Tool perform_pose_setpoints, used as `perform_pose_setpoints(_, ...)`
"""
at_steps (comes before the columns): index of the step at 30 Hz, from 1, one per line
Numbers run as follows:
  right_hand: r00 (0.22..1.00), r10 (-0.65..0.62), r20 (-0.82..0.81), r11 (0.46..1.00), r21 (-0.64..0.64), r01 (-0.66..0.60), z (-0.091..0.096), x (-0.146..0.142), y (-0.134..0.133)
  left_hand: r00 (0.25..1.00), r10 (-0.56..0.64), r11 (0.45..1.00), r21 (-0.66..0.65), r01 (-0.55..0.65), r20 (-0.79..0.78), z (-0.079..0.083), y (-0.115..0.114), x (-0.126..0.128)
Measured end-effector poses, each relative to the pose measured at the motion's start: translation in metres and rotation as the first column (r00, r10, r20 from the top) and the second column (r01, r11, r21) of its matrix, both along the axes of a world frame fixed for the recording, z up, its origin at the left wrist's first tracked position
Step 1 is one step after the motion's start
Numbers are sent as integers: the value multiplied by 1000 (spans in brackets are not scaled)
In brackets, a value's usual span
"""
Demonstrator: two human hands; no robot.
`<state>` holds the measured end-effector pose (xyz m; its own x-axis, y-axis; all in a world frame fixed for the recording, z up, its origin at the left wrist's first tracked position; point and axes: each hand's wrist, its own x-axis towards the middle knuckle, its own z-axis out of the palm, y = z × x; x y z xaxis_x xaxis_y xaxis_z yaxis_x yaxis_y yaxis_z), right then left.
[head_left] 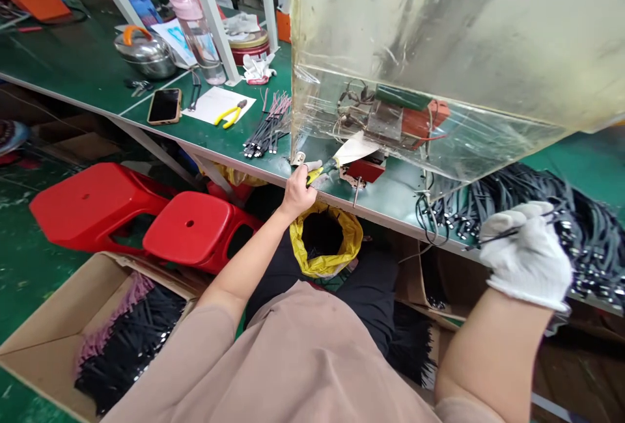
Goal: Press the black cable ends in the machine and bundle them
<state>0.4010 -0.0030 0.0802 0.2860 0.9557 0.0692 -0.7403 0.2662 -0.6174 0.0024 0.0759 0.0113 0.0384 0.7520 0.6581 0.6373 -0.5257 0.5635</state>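
Note:
My left hand (pixel 299 190) is closed around the yellow-and-black handle of a scraper (pixel 359 148). Its pale, widening blade reaches under a clear plastic hood (pixel 336 107), in front of a small machine (pixel 385 120) with metal and red parts. My right hand (pixel 527 254), in a white glove, is raised at the bench edge with its fingers bent around a thin black cable (pixel 502 235). Beside and behind that glove lies a large heap of black cables (pixel 590 234) with shiny metal ends. A smaller bunch of black cables (pixel 266 130) with pink wires rests left of the hood.
A bin lined with a yellow bag (pixel 349 250) stands between my legs. Pliers (pixel 229 114), a phone (pixel 165 105), a bottle (pixel 200 39) and a steel pot (pixel 146 55) sit on the green bench. Red stools (pixel 188 231) and a cardboard box (pixel 39 358) of cables are at left.

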Motion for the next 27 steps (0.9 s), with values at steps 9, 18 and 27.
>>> perform_pose_setpoints(9, 996, 83, -34, 992, -90, -86, 5, -12, -5, 938, -301, 946, -183, 269, -175, 50, 35, 64)
perform_pose_setpoints(18, 998, -46, -46, 991, -131, 40, 0, 0, -26, 991, 78, 982, -161, -96, -112, 41, -22, 24)
perform_pose_setpoints(27, 999, -48, -4, 990, -130, 47, -1, -14, -30, 965, 141, 948, -251, -196, -221, 49, 59, 71)
